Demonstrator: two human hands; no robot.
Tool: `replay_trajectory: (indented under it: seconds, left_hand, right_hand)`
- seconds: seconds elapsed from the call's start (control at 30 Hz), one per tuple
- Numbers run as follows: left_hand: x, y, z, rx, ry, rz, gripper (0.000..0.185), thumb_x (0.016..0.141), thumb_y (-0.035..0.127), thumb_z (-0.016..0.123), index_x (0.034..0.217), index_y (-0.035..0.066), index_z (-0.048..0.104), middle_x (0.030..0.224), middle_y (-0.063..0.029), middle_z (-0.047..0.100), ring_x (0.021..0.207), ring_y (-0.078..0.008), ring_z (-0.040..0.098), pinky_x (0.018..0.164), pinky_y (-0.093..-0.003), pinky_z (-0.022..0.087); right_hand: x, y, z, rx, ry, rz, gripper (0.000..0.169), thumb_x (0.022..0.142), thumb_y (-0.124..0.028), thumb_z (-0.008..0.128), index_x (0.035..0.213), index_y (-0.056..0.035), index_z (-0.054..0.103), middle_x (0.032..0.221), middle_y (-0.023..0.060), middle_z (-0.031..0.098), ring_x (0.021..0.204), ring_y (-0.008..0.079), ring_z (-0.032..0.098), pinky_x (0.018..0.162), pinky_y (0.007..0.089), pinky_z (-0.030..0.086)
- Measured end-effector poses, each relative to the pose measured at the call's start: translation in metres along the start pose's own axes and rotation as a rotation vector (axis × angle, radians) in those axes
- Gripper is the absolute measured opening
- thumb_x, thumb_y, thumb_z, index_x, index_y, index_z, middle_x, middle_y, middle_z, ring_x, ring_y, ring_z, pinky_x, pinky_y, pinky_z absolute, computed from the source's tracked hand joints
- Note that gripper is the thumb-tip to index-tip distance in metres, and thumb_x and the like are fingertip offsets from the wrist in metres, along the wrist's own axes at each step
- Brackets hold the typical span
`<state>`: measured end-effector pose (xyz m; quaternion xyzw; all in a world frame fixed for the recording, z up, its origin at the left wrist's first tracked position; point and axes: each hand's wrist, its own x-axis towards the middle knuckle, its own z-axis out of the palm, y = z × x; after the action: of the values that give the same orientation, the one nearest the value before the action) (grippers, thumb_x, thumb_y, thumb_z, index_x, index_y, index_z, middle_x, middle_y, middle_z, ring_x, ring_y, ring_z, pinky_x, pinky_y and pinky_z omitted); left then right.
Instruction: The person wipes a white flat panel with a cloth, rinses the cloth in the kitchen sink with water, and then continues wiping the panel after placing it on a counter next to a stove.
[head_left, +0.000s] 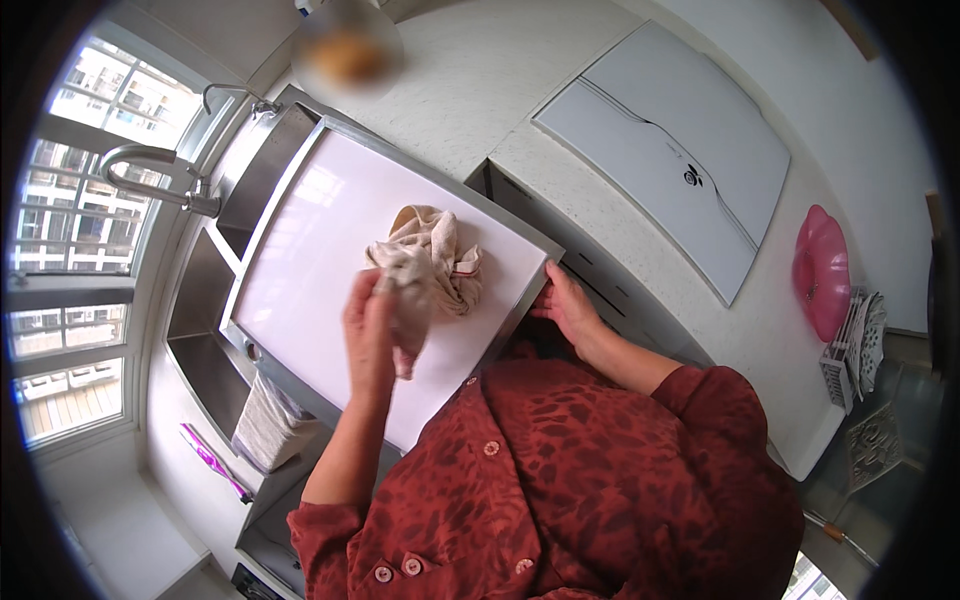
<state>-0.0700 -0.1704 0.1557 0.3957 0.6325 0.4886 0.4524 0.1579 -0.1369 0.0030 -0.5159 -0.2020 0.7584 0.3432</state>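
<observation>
A glossy white panel with a metal frame (322, 202) lies tilted in front of me, its far end over the double sink. On it rests a crumpled beige cloth (450, 232). My left hand (371, 322) grips a bunched, lifted piece of beige cloth (405, 270), blurred by motion. Whether this piece joins the crumpled one, I cannot tell. My right hand (566, 304) holds the frame's near right corner, fingers partly hidden under the edge.
Behind the panel are a stainless steel sink (259, 180) and a gooseneck faucet (150, 176). A grey cloth (274, 416) hangs over the sink's near edge. A purple-handled tool (214, 461) lies left. To the right are a white cover (667, 150) and a pink dish (823, 274).
</observation>
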Motion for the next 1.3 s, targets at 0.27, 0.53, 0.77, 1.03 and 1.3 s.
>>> replay_trajectory:
  seconds: [0.27,0.53,0.77,1.03,1.3]
  left_hand:
    - [0.036,-0.041,0.088,0.748,-0.280,0.752,0.021,0.068,0.016,0.058,0.089,0.009,0.057,0.086,-0.0066,0.057,0.096,-0.0253,0.047,0.088,-0.0439,0.029]
    - [0.045,-0.081,0.103,1.156,-0.590,0.822,0.052,0.061,0.019,0.058,0.112,0.012,0.047,0.116,-0.0027,0.046,0.092,-0.0251,0.046,0.075,-0.0372,0.039]
    - [0.043,-0.081,0.093,1.205,-0.695,0.765,0.038,0.058,0.019,0.061,0.094,0.011,0.053,0.094,-0.0015,0.051,0.079,-0.0210,0.046,0.066,-0.0328,0.039]
    - [0.053,-0.076,0.031,1.251,-0.467,0.794,0.029,0.054,0.015,0.058,0.083,0.012,0.055,0.081,-0.0023,0.051,0.079,-0.0219,0.046,0.070,-0.0366,0.035]
    - [0.078,-0.075,0.045,0.959,-0.037,0.583,0.035,0.067,0.010,0.050,0.102,0.004,0.051,0.096,-0.0119,0.053,0.092,-0.0285,0.047,0.080,-0.0365,0.036]
  right_hand:
    - [0.000,0.005,-0.001,0.138,-0.040,0.029,0.046,0.082,-0.050,0.042,0.104,-0.0114,0.050,0.095,0.0059,0.056,0.079,0.0154,0.054,0.067,0.0319,0.044]
    - [0.002,0.012,0.003,0.204,0.036,0.011,0.046,0.082,-0.050,0.040,0.106,-0.0121,0.050,0.091,0.0046,0.057,0.079,0.0148,0.055,0.067,0.0318,0.046]
    - [-0.001,0.005,0.008,0.159,0.063,0.082,0.048,0.080,-0.055,0.040,0.102,-0.0144,0.051,0.088,0.0016,0.057,0.076,0.0124,0.053,0.066,0.0272,0.040]
    - [0.001,0.013,0.006,0.067,0.078,0.043,0.052,0.077,-0.058,0.042,0.096,-0.0115,0.054,0.084,-0.0005,0.057,0.072,0.0102,0.051,0.063,0.0247,0.037]
    - [-0.002,0.007,0.008,0.053,0.074,0.022,0.048,0.080,-0.055,0.041,0.095,-0.0110,0.054,0.082,-0.0010,0.057,0.069,0.0086,0.051,0.059,0.0224,0.037]
